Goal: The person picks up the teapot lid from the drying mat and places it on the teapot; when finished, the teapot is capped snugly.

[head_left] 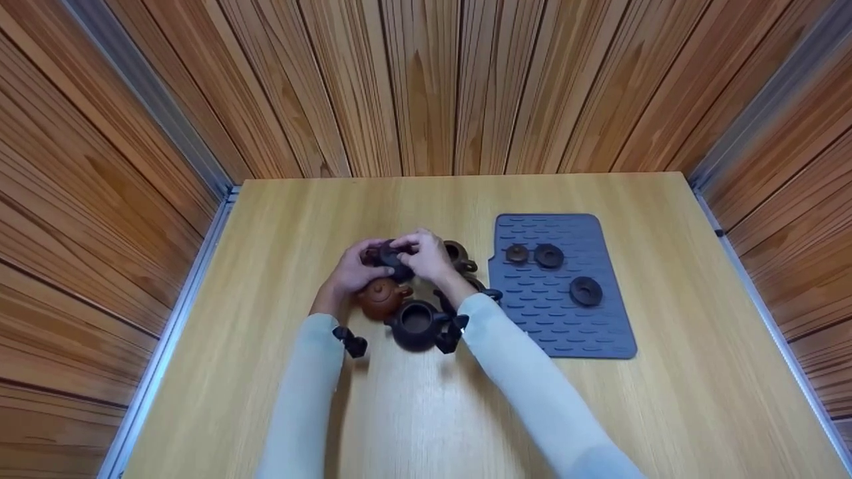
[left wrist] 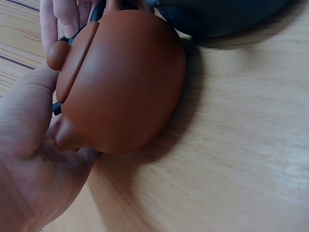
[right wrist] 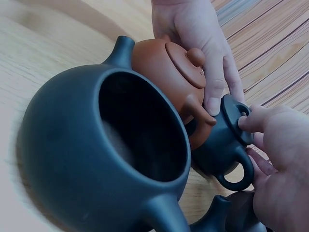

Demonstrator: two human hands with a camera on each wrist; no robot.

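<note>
Two hands of mine are working at one blue-black, rounded clay teapot, standing just beyond the reddish-brown, round-bellied, lidded clay teapot. My left hand is curling thumb and fingers around the dark pot's body, while my right hand is pinching its matching dark lid near the raised knob. A larger blue-black, wide-mouthed clay teapot is sitting open on the near right side of the reddish-brown one, and a dark brown open teapot is standing beyond it to the right. Well to its right, three loose, round, dark lids are lying on a grey ribbed mat. I am judging the step in hand to be handling that pinched lid, though I cannot tell whether it is coming off or going on; the next move is probably calling for a steady left hold and a gentle, level right hand.
</note>
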